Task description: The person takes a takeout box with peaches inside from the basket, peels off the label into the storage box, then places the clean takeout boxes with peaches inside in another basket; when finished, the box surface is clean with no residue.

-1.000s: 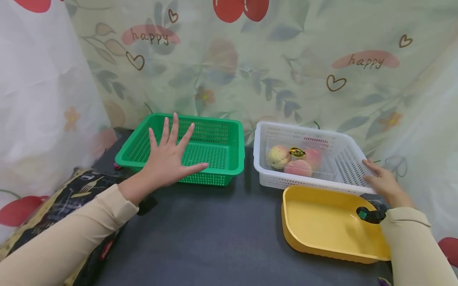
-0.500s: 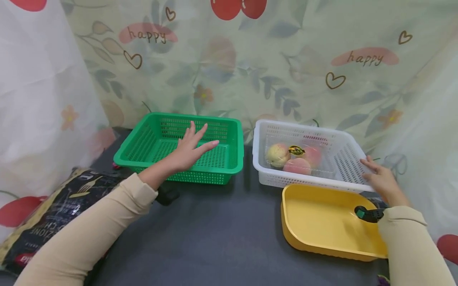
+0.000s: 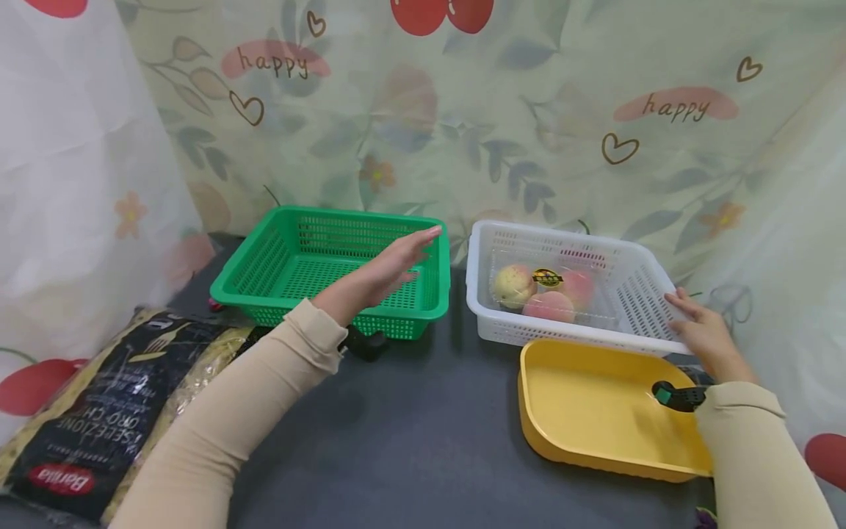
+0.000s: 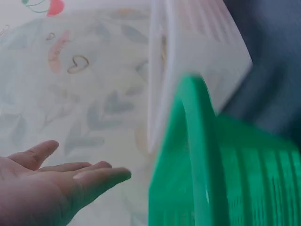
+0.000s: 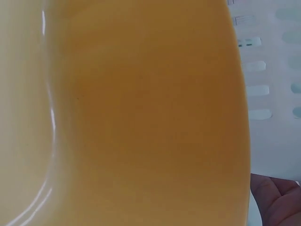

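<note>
My left hand [image 3: 383, 273] is held over the right part of a green plastic basket [image 3: 228, 295], fingers straight and holding nothing. In the left wrist view the hand [image 4: 56, 188] is apart from the green basket's rim [image 4: 200, 141]. At the right end of a white plastic basket [image 3: 489, 319], my right hand [image 3: 715, 339] grips the rim. The right wrist view shows only part of that hand [image 5: 277, 200] against the white wall. Inside the white basket lies a clear pack of peaches [image 3: 550, 307] with a black and yellow label.
A yellow tray [image 3: 595, 411] stands in front of the white basket, under my right forearm. At the left lies a black Barilla pasta bag [image 3: 86, 433], partly behind my left sleeve. A printed curtain [image 3: 423, 110] hangs behind. Something purple [image 3: 706, 517] shows at the lower right edge.
My left hand has moved right across the green basket and turned from spread fingers to edge-on. More of the pasta bag shows. The right hand stays on the white basket.
</note>
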Action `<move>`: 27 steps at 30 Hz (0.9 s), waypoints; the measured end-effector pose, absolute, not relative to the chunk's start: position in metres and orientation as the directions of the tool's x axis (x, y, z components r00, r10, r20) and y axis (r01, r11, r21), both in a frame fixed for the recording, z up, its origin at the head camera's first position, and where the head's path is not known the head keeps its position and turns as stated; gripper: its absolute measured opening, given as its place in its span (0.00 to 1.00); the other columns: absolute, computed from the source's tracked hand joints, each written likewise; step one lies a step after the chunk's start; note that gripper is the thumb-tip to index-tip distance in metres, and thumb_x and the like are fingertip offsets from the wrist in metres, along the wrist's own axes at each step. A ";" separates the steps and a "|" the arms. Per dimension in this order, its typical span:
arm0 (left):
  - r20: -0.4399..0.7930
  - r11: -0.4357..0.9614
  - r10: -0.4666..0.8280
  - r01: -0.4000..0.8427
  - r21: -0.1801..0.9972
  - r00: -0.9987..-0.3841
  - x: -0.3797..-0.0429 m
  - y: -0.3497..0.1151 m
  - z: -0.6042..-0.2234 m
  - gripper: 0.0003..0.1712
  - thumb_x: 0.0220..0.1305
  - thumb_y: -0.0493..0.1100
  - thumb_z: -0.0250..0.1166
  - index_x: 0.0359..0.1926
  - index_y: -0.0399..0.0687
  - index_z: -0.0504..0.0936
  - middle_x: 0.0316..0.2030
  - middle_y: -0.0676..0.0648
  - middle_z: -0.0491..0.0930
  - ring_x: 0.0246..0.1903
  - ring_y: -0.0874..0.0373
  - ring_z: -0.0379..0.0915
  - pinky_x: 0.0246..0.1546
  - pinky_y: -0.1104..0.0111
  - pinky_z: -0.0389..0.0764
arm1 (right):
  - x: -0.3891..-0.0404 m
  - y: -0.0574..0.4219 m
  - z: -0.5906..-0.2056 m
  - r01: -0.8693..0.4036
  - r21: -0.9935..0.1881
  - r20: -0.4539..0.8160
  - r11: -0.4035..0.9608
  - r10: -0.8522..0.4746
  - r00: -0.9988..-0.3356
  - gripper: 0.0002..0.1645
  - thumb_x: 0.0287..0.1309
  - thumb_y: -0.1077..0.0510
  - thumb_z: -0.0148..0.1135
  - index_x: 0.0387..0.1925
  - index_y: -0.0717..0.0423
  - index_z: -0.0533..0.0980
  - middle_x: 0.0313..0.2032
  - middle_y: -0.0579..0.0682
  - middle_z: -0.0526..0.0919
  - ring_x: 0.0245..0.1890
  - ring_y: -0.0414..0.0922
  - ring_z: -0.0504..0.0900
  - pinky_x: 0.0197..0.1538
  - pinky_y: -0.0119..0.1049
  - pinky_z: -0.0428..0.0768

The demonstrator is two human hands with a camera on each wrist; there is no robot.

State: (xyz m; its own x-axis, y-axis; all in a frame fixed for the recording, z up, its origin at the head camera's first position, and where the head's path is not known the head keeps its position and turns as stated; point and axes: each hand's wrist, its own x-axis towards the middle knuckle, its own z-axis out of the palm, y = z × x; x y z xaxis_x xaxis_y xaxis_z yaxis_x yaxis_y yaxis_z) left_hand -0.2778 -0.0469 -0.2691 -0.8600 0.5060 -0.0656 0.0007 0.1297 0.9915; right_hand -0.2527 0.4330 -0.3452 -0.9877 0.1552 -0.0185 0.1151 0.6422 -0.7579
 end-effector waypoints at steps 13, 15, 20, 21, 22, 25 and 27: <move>-0.139 -0.105 0.573 -0.241 0.965 -0.807 -0.302 0.021 -0.272 0.37 0.69 0.64 0.39 0.73 0.55 0.47 0.74 0.45 0.38 0.73 0.48 0.33 0.71 0.53 0.41 | -0.254 0.433 -0.347 0.128 -0.752 -0.025 0.647 0.166 -0.986 0.33 0.68 0.58 0.39 0.70 0.57 0.45 0.71 0.44 0.29 0.70 0.64 0.33 0.64 0.62 0.55; -0.156 -0.121 0.557 -0.265 0.957 -0.816 -0.306 0.030 -0.274 0.37 0.69 0.63 0.40 0.73 0.54 0.46 0.74 0.44 0.37 0.73 0.48 0.32 0.71 0.53 0.40 | -0.254 0.432 -0.345 0.134 -0.739 -0.029 0.660 0.167 -0.985 0.33 0.67 0.58 0.39 0.70 0.57 0.45 0.71 0.43 0.29 0.71 0.64 0.35 0.63 0.60 0.59; -0.234 -0.101 0.515 -0.330 0.938 -0.824 -0.313 0.052 -0.277 0.38 0.69 0.60 0.44 0.74 0.53 0.45 0.74 0.44 0.33 0.73 0.49 0.26 0.71 0.51 0.37 | -0.254 0.432 -0.344 0.135 -0.728 -0.030 0.672 0.165 -0.986 0.33 0.67 0.57 0.39 0.70 0.57 0.45 0.71 0.43 0.29 0.71 0.64 0.36 0.63 0.58 0.61; -0.250 -0.089 0.508 -0.339 0.937 -0.824 -0.314 0.057 -0.278 0.38 0.68 0.59 0.45 0.73 0.53 0.45 0.74 0.45 0.33 0.73 0.49 0.26 0.71 0.51 0.36 | -0.254 0.432 -0.344 0.136 -0.732 -0.031 0.667 0.166 -0.986 0.33 0.67 0.58 0.39 0.70 0.57 0.45 0.71 0.43 0.29 0.71 0.64 0.36 0.63 0.59 0.60; -0.261 -0.088 0.508 -0.350 0.932 -0.821 -0.315 0.061 -0.280 0.38 0.68 0.59 0.46 0.73 0.53 0.48 0.74 0.45 0.36 0.73 0.49 0.29 0.71 0.51 0.38 | -0.254 0.432 -0.344 0.138 -0.735 -0.032 0.664 0.169 -0.985 0.33 0.67 0.57 0.39 0.70 0.57 0.45 0.71 0.43 0.29 0.71 0.64 0.36 0.63 0.59 0.59; -0.279 -0.096 0.478 -0.365 0.926 -0.833 -0.318 0.071 -0.285 0.36 0.67 0.58 0.48 0.71 0.52 0.53 0.73 0.46 0.42 0.72 0.50 0.36 0.71 0.51 0.38 | -0.253 0.431 -0.344 0.141 -0.741 -0.035 0.656 0.171 -0.985 0.32 0.68 0.57 0.39 0.70 0.57 0.45 0.71 0.43 0.29 0.71 0.64 0.36 0.63 0.59 0.60; -0.290 -0.103 0.447 -0.371 0.923 -0.846 -0.320 0.076 -0.288 0.35 0.66 0.57 0.50 0.70 0.51 0.54 0.72 0.46 0.44 0.72 0.49 0.37 0.71 0.51 0.38 | -0.252 0.431 -0.344 0.146 -0.737 -0.039 0.660 0.174 -0.984 0.32 0.68 0.57 0.39 0.70 0.56 0.45 0.71 0.43 0.30 0.71 0.64 0.36 0.63 0.56 0.62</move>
State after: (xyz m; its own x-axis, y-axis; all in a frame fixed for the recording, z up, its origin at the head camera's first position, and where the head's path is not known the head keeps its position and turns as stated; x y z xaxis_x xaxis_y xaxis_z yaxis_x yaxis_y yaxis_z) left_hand -0.3199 0.0760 -0.2882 -0.8460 0.4473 -0.2903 -0.3710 -0.1027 0.9229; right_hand -0.2523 0.4307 -0.3445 -0.9840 0.1738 -0.0390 0.1458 0.6597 -0.7373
